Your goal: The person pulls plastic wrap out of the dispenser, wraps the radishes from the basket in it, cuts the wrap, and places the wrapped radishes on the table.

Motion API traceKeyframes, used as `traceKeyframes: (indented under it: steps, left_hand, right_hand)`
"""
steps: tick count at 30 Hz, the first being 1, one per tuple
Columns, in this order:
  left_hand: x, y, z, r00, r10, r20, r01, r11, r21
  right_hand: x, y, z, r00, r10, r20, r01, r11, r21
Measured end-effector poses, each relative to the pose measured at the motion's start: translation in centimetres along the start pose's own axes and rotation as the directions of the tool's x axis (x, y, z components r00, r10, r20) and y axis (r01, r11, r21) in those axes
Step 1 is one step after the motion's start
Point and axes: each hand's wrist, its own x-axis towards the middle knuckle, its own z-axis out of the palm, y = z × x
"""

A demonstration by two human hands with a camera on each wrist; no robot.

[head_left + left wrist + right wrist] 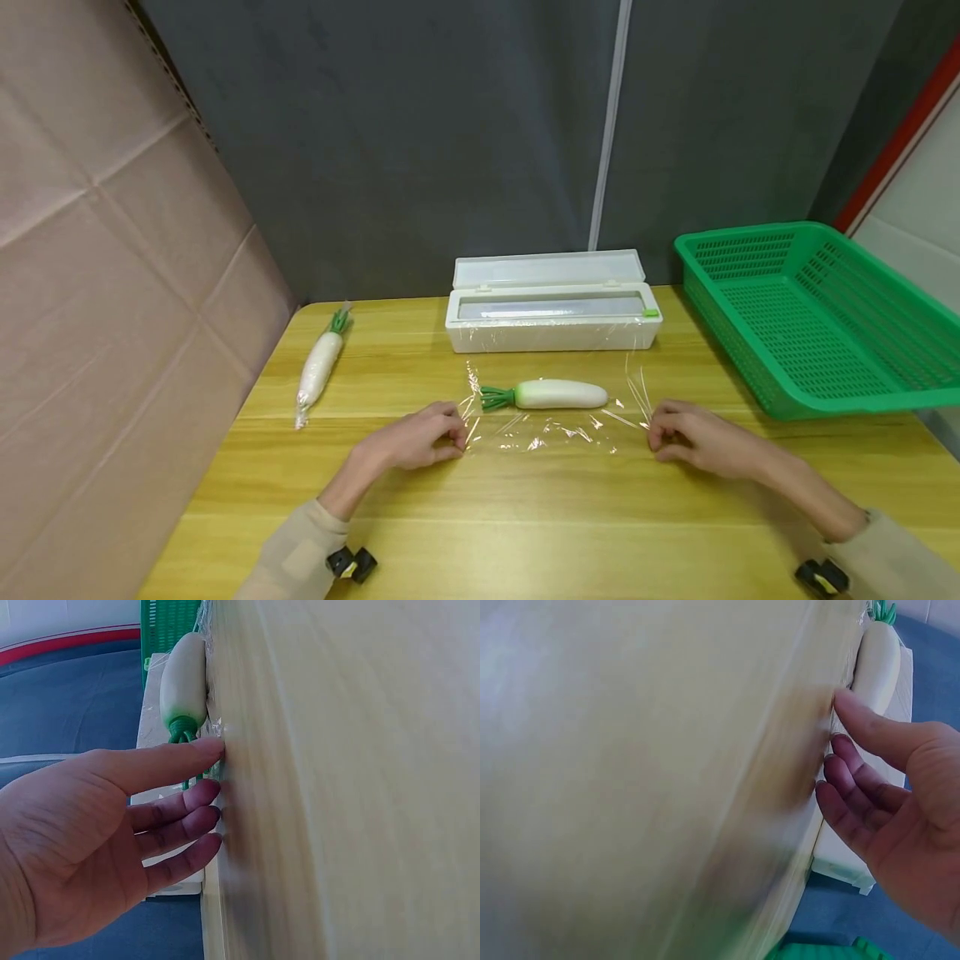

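Observation:
A white daikon radish (562, 394) with a green top lies on a sheet of clear cling film (536, 440) in the middle of the table. At the film's near left corner, my left hand (423, 437) pinches the edge between thumb and forefinger. My right hand (693, 439) grips the near right corner likewise. The wrist views show both thumbs low against the tabletop, each forefinger mostly hidden behind its thumb. Behind the radish stands a white cling film box (555, 335), lid up, with the film reaching to its front.
Another radish (320, 365), wrapped in film, lies at the table's left. On the right, a green plastic basket (791, 396) sits partly over the table edge. A dark grey partition (420, 150) rises behind the wooden table (480, 550).

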Motion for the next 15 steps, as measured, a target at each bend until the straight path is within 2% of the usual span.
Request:
traceKeyframes:
  steps: [4,10,15]
  left_hand:
    - [0.1,-0.1,0.1,1.0,0.0,-0.003,0.0,1.0,-0.027]
    - [-0.1,0.0,-0.3,0.999,-0.027,-0.022,0.024,0.991,-0.13]
    - [-0.3,0.1,-1.0,0.999,-0.032,-0.044,0.022,0.979,-0.201]
  right_hand:
    - [0.0,0.1,0.0,1.0,-0.015,-0.017,0.015,1.0,-0.002]
    - [-0.1,0.1,-0.3,0.997,-0.033,-0.075,0.032,0.999,-0.016]
    - [-0.3,0.0,-1.0,0.991,-0.014,-0.13,0.016,1.0,0.014]
